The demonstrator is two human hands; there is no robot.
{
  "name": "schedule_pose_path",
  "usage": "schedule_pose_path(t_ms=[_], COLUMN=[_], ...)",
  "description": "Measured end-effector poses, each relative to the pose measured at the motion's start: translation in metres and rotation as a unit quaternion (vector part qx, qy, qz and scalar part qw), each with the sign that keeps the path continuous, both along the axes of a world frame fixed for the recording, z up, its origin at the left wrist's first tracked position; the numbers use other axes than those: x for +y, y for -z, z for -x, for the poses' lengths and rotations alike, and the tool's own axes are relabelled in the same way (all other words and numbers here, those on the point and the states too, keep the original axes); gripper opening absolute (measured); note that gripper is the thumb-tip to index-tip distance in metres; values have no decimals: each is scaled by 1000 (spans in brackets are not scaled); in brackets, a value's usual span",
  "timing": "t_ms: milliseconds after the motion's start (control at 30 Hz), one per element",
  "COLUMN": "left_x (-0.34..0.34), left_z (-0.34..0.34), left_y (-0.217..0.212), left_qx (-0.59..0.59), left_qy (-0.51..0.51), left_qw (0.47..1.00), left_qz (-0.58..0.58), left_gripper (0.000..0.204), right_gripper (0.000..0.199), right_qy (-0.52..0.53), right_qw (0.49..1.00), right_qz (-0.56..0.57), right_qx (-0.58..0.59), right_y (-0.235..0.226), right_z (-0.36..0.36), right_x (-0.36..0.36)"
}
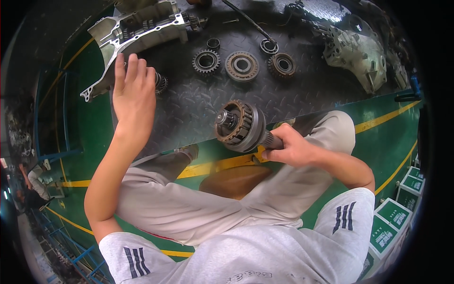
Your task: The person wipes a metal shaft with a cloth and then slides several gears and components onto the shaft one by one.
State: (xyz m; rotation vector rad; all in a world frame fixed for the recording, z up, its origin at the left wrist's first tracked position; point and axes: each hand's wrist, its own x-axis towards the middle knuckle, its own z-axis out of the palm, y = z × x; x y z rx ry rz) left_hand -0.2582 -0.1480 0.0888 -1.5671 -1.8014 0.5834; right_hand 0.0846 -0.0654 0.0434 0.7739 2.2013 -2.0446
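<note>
My right hand (pixel 295 146) is closed around the splined end of a gear shaft (pixel 239 125), held up in front of my knees. A toothed hub and a wide ring sit on that shaft, its other end pointing up and left. Over the left side of the bench, my left hand (pixel 135 90) reaches forward with its fingers stretched out and its back to me. Just beside it a small gear (pixel 161 83) shows, partly covered by the hand. The fingertips are near the edge of an opened gearbox housing (pixel 156 35); whether they touch anything is hidden.
On the dark tread-plate bench (pixel 189 113) lie a toothed gear (pixel 206 62), a thick ring gear (pixel 242 66), a gear with bearing (pixel 282 65), a small ring (pixel 213 44) and a bearing (pixel 268 46) by a long rod (pixel 248 20). Another housing (pixel 357 54) stands right. Green-white boxes (pixel 395 213) sit lower right.
</note>
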Motion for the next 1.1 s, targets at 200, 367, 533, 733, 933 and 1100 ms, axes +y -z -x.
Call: schedule_pose_path(t_ms=[200, 367, 533, 733, 933, 1100], left_x=[16, 18, 6, -21, -28, -29], left_z=[27, 20, 40, -4, -19, -18], left_y=[9, 2, -27, -77, -88, -83], left_qx=[14, -1, -297, -478, -422, -473], left_qy=[111, 94, 96, 135, 229, 231], left_qw=[990, 988, 947, 866, 871, 845], left_qz=[87, 125, 82, 50, 103, 99], left_gripper=[11, 5, 40, 42, 36, 35], right_gripper=[25, 24, 23, 23, 23, 22], right_qy=[-2, 3, 15, 15, 4, -5], right_qw=[1000, 1000, 1000, 999, 999, 999], right_qz=[-2, -11, -24, -35, -43, -44], right_qx=[3, 3, -3, -7, -18, -23], right_y=[-4, 0, 0, 3, 0, 4], right_z=[2, 1, 2, 2, 4, 3], right_x=[1, 2, 3, 3, 1, -1])
